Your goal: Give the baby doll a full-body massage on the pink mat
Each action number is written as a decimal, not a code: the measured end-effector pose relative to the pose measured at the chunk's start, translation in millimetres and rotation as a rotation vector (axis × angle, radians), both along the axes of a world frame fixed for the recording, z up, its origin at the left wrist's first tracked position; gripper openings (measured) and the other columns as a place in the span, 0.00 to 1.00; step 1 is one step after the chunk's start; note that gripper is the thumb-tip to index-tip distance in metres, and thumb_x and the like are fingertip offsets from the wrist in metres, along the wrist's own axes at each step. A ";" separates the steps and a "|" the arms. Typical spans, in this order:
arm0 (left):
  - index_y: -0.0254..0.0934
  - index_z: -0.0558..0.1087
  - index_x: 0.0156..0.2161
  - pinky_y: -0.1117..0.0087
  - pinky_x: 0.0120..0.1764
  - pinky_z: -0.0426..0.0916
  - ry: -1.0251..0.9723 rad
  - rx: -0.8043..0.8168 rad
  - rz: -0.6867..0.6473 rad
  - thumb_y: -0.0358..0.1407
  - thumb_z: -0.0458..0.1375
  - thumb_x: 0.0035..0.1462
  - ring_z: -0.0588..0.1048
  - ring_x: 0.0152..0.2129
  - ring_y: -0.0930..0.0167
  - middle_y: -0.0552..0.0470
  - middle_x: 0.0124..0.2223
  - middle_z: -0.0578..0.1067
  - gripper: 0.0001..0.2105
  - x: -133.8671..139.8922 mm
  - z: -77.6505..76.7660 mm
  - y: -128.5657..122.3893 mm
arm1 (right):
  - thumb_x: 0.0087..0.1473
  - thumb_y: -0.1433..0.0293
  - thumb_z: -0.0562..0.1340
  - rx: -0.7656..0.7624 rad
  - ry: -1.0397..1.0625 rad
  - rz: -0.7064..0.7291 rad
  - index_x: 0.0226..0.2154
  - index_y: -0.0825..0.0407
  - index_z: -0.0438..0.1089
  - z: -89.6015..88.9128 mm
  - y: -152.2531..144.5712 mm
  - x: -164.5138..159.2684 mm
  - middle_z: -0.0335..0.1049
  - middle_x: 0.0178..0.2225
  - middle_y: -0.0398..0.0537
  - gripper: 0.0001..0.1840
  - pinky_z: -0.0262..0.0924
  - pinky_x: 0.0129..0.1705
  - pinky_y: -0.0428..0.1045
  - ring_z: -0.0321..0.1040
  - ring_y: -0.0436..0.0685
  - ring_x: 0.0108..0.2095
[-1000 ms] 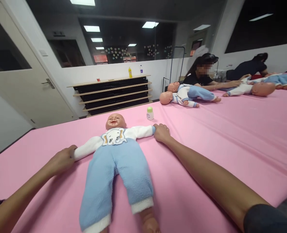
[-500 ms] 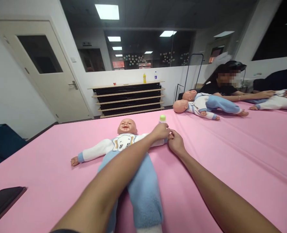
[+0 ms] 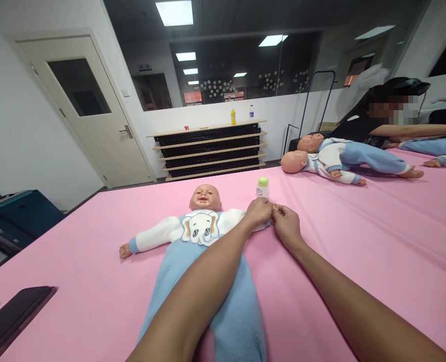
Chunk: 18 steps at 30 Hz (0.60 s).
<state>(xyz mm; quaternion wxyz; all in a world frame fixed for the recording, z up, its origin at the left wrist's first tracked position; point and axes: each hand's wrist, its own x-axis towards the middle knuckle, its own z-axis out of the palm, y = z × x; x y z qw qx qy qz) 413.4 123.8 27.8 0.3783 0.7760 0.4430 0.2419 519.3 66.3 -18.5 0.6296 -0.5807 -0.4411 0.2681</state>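
A baby doll (image 3: 202,229) lies face up on the pink table, in a white top with an elephant face and light blue trousers. My left hand (image 3: 259,212) reaches across its body and closes round the wrist of the outstretched arm on the right. With fingers pinched together, my right hand (image 3: 287,227) grips the small hand at the end of that same arm. Most of the doll's hand is hidden by my fingers. Just behind my left hand stands a white bottle (image 3: 262,188) with a green cap. The doll's other arm (image 3: 151,236) stretches out to the left.
Other dolls (image 3: 343,158) lie at the right back of the pink table (image 3: 343,226), near a seated person (image 3: 373,110) in black. A dark flat case (image 3: 15,317) is at the left edge. Beyond the table stand a low shelf (image 3: 211,151) and a door (image 3: 79,105).
The view has shifted a little, so most things appear further right. Both my hands stay at the doll's hand, and the bottle shows more clearly. The other person's arm reaches further right.
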 end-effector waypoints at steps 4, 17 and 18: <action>0.32 0.74 0.38 0.69 0.39 0.67 0.035 0.079 0.003 0.36 0.49 0.59 0.75 0.35 0.67 0.41 0.39 0.79 0.12 1.0 -2.7 -5.6 | 0.46 0.54 0.64 0.015 0.093 -0.012 0.36 0.59 0.75 -3.2 4.7 3.5 0.68 0.21 0.46 0.25 0.58 0.24 0.45 0.62 0.50 0.22; 0.36 0.74 0.40 0.69 0.34 0.66 0.063 0.161 0.101 0.40 0.49 0.60 0.75 0.35 0.66 0.42 0.41 0.78 0.13 2.8 -7.8 -10.7 | 0.49 0.54 0.63 0.054 0.047 -0.047 0.38 0.58 0.76 -8.8 5.6 5.2 0.71 0.23 0.47 0.24 0.60 0.25 0.46 0.63 0.50 0.22; 0.36 0.74 0.41 0.69 0.33 0.66 0.058 0.159 0.103 0.40 0.49 0.60 0.75 0.34 0.67 0.42 0.41 0.78 0.14 2.8 -8.2 -10.2 | 0.48 0.55 0.64 0.056 0.053 -0.044 0.40 0.58 0.76 -9.1 6.0 5.3 0.72 0.25 0.48 0.24 0.61 0.26 0.46 0.64 0.51 0.23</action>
